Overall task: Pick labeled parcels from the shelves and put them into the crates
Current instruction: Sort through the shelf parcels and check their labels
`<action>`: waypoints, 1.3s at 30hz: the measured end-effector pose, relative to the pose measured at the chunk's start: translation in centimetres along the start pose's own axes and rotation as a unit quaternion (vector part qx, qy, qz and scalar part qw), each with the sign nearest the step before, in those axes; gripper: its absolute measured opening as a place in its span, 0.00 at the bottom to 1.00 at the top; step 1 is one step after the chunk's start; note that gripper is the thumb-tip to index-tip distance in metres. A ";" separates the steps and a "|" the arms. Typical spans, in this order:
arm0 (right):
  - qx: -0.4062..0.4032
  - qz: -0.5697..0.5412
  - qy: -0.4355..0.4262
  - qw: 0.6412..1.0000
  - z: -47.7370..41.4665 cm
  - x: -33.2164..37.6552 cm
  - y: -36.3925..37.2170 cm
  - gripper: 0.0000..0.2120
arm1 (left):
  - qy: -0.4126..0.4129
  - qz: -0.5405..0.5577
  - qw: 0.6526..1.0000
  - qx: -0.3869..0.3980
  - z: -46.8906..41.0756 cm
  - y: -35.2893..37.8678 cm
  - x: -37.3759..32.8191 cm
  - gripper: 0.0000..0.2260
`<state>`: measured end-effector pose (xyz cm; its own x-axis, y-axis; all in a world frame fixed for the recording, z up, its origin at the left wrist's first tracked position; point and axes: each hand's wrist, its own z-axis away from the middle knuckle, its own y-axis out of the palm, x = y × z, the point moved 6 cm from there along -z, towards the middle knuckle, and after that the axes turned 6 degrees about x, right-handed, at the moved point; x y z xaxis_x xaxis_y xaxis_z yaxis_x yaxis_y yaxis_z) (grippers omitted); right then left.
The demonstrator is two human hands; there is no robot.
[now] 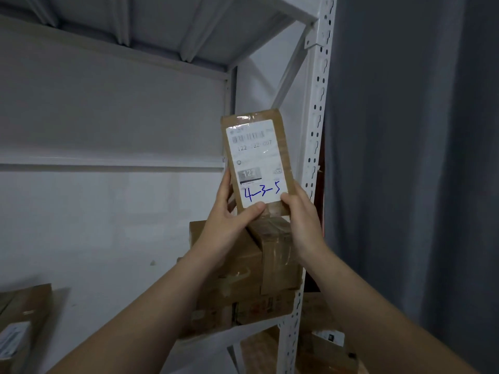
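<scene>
Both hands grip the cardboard parcel by its bottom end: left hand, right hand. It stands upright, long axis vertical, tilted slightly left, label facing the camera above stacked boxes.

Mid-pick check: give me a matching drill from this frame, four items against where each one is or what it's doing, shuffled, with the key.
Items:
1. labeled parcel
2. stack of boxes
3. left hand
4. right hand

Places or states:
A. resting on the shelf, below both hands
B. grips the parcel's lower right corner
C. held up, its label with blue "4-3-5" facing the camera
D. grips the parcel's lower left edge, thumb on the label

Pairs: 1-C, 2-A, 3-D, 4-B.
</scene>
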<state>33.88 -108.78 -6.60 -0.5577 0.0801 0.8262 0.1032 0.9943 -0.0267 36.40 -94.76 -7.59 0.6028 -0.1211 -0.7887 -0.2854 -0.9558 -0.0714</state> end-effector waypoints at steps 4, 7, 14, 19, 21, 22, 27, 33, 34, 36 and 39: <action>0.016 0.009 -0.007 1.000 0.2 0.4 0.9 0.20 | 0.026 -0.032 0.999 -0.020 0.7 -1.0 -0.9 0.38; 0.019 0.013 -0.009 1.000 0.6 0.7 1.6 0.21 | 0.033 -0.052 0.998 -0.030 1.3 -1.5 -1.4 0.38; 0.075 -0.034 -0.031 0.996 2.2 1.7 5.6 0.19 | 0.055 -0.100 0.987 -0.116 5.8 -4.9 -3.8 0.33; 0.169 -0.063 -0.047 0.982 4.8 1.0 12.8 0.21 | 0.035 -0.159 0.964 -0.211 12.0 -10.8 -3.6 0.29; 0.202 -0.067 -0.044 0.976 5.9 0.0 15.9 0.21 | 0.018 -0.183 0.953 -0.242 14.2 -13.1 -3.6 0.29; 0.214 -0.070 -0.040 0.973 6.4 -0.6 17.4 0.21 | 0.005 -0.202 0.946 -0.253 15.3 -14.1 -3.7 0.31; 0.248 -0.097 0.000 0.964 8.7 -3.4 23.9 0.25 | -0.053 -0.299 0.924 -0.233 19.7 -18.9 -3.0 0.41; 0.299 -0.058 0.013 0.952 10.0 -5.4 30.8 0.25 | -0.095 -0.532 0.818 -0.199 23.0 -24.1 -3.9 0.36; 0.312 -0.034 0.010 0.949 9.8 -5.4 31.8 0.30 | -0.106 -0.555 0.803 -0.190 23.1 -24.9 -4.1 0.36; 0.328 0.018 -0.003 0.945 9.5 -5.5 33.7 0.33 | -0.119 -0.581 0.785 -0.180 22.9 -26.7 -4.8 0.32; 0.310 0.071 -0.031 0.948 8.8 -5.8 35.4 0.28 | -0.135 -0.613 0.759 -0.172 22.7 -29.0 -5.2 0.26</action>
<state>33.53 -73.46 -17.29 -0.6236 0.2010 0.7555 -0.3119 0.8222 -0.4762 24.59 -60.36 -15.27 0.0691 0.9313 -0.3577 0.6069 -0.3238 -0.7258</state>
